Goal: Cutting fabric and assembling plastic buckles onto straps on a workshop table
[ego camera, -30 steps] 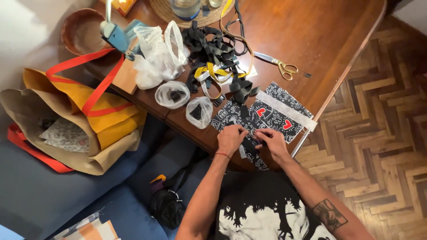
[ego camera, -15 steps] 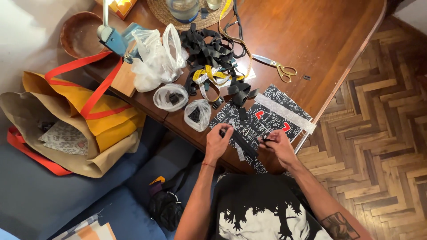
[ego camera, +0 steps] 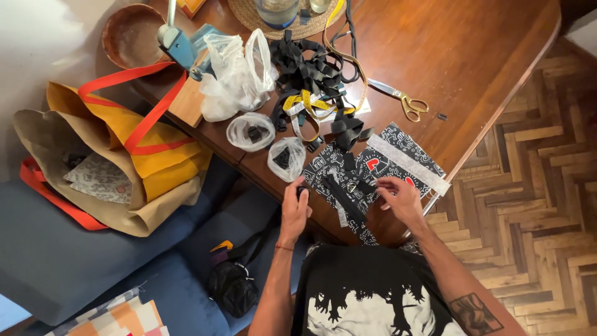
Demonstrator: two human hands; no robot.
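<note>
Glossy wooden table [ego camera: 472, 56], patterned fabric [ego camera: 373, 165]

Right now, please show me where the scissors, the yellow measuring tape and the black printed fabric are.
scissors [ego camera: 401, 99]: head view, near the pivot.
yellow measuring tape [ego camera: 309, 101]: head view, on a yellow loop.
black printed fabric [ego camera: 398, 142]: head view, on its upper corner.

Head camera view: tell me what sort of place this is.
Probably a home room used for sewing or craft work. A wooden table holds scissors, a yellow measuring tape and printed black fabric, with parquet floor and a blue sofa alongside.
</note>
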